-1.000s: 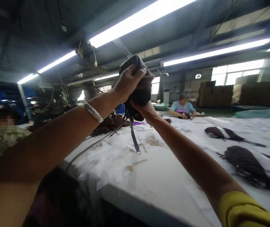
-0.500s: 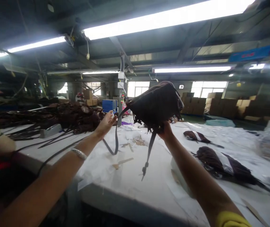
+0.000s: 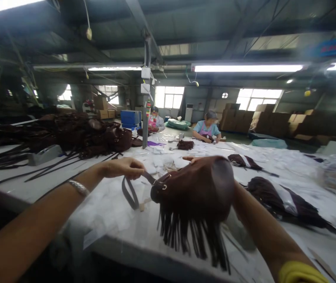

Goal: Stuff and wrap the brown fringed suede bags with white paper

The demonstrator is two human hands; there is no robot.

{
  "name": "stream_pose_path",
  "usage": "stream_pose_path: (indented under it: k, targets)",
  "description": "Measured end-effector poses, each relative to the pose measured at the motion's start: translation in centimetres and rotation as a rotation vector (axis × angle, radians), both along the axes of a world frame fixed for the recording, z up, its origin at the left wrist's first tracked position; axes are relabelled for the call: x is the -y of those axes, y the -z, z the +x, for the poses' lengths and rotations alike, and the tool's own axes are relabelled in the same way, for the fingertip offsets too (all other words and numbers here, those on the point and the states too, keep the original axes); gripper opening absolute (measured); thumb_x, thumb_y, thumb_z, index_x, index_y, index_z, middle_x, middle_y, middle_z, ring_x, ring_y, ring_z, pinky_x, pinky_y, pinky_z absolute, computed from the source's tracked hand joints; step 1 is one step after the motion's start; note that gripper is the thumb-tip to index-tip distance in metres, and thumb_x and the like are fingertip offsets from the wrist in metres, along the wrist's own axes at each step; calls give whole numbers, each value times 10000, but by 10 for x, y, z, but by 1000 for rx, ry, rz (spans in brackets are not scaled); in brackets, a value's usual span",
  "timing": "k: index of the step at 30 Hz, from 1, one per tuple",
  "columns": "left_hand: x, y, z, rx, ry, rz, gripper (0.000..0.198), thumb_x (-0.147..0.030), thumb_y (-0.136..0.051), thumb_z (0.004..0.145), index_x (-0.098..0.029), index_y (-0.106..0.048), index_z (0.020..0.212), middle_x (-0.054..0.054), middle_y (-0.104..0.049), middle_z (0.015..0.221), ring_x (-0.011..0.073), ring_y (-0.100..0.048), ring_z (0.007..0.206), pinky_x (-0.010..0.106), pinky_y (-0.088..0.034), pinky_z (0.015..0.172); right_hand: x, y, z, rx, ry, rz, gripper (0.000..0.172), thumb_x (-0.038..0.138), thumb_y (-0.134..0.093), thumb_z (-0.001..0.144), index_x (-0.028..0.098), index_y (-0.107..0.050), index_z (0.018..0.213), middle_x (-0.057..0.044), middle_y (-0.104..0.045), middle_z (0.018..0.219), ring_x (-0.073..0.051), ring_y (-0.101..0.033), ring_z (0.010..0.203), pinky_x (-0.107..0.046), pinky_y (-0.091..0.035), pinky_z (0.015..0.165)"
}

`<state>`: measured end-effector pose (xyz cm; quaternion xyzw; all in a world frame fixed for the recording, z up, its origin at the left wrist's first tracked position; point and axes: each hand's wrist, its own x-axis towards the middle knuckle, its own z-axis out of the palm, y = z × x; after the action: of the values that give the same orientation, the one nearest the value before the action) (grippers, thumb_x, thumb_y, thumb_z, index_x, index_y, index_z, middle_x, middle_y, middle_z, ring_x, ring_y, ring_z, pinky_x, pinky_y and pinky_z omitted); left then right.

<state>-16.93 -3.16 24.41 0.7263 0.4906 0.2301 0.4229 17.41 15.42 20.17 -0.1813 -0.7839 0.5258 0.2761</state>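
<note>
A dark brown leather bag (image 3: 197, 188) with long fringe hangs in front of me above the table, tilted on its side. My left hand (image 3: 131, 168) is closed on its strap (image 3: 148, 177), close to the metal ring; a loop of strap droops below the fingers. Behind the bag, my right hand (image 3: 190, 158) holds it up from the far side. Only some fingertips of that hand show past the bag's top edge; the palm is hidden.
Wrapped fringed bags (image 3: 282, 200) lie on the white table (image 3: 135, 239) at right. A heap of brown bags (image 3: 97, 135) and a tape dispenser (image 3: 45, 154) are at left. A post (image 3: 145, 118) stands mid-table. Two people (image 3: 207, 127) work at the far side.
The bag has come down and turned, its fringe now hanging toward me. My left hand has gone from spread fingers to a grip on the strap. The far workers have come into sight.
</note>
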Motion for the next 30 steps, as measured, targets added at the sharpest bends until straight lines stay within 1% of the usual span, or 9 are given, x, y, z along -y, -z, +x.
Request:
stream_pose_path:
  k: [5, 8, 11, 16, 18, 21, 25, 28, 30]
  targets:
    - [0, -7, 5, -229, -192, 243, 452, -584, -580, 852, -164, -705, 742, 6, -604, 634, 114, -444, 569, 232, -337, 538, -50, 7, -18, 68, -39, 280, 200, 377, -780, 713, 179, -760, 698, -93, -538, 1429, -332, -529, 1281, -459, -406, 1092]
    - [1, 14, 28, -217, -297, 279, 397, -552, -562, 861, -192, -726, 887, 6, -671, 693, 125, -501, 559, 228, -372, 524, -85, 8, -23, 168, 331, 414, 168, 258, -783, 704, 199, -782, 861, -101, -554, 1414, -305, -495, 1322, -444, -376, 1117]
    - [-1, 61, 57, -126, -317, 174, 357, -508, -534, 879, -202, -710, 930, 12, -708, 738, 145, -564, 583, 239, -431, 556, -99, 25, -17, 285, 688, 358, 340, 271, -727, 777, 184, -721, 1106, -130, -618, 1323, -306, -500, 1315, -481, -350, 1128]
    - [1, 137, 91, -69, -330, 27, 361, -507, -517, 885, -192, -687, 842, 21, -720, 722, 148, -561, 521, 256, -414, 529, -39, 111, -6, 419, 750, 229, 561, 515, -765, 745, 180, -668, 1184, -178, -619, 1300, -348, -524, 1285, -462, -380, 1101]
    - [4, 152, 99, -33, -319, -4, 363, -520, -523, 883, -198, -686, 920, 17, -727, 745, 148, -566, 513, 260, -416, 527, -5, 148, -9, 429, 750, 139, 704, 562, -790, 696, 205, -602, 1273, -184, -589, 1330, -332, -584, 1214, -445, -455, 1030]
    - [12, 161, 108, 21, -281, -27, 376, -512, -555, 872, -197, -657, 1050, 19, -730, 772, 160, -600, 549, 266, -443, 547, 16, 177, -18, 283, 688, -118, 652, 416, -824, 693, 207, -563, 1253, -90, -727, 959, -209, -713, 774, -342, -593, 727]
    - [32, 164, 111, 47, -153, -128, 343, -496, -508, 905, -190, -651, 970, 25, -716, 768, 177, -655, 631, 275, -481, 622, -18, 162, -22, 178, 769, -272, 356, 193, -683, 791, 117, -567, 1119, -16, -668, 645, -164, -663, 564, -303, -593, 579]
    - [51, 165, 102, -56, -126, -64, 288, -454, -517, 913, -213, -669, 948, 26, -731, 850, 197, -677, 804, 278, -478, 739, -39, 135, -15, 130, 910, -215, 518, 154, -604, 820, 113, -453, 1314, -137, -702, 1048, -241, -700, 952, -427, -580, 858]
    - [60, 166, 95, -183, -138, 12, 268, -436, -515, 919, -226, -682, 925, 21, -734, 867, 198, -668, 833, 276, -459, 757, -23, 123, -12, 89, 967, -27, 623, 154, -611, 817, 161, -402, 1405, -166, -553, 1370, -271, -543, 1269, -466, -432, 1081]
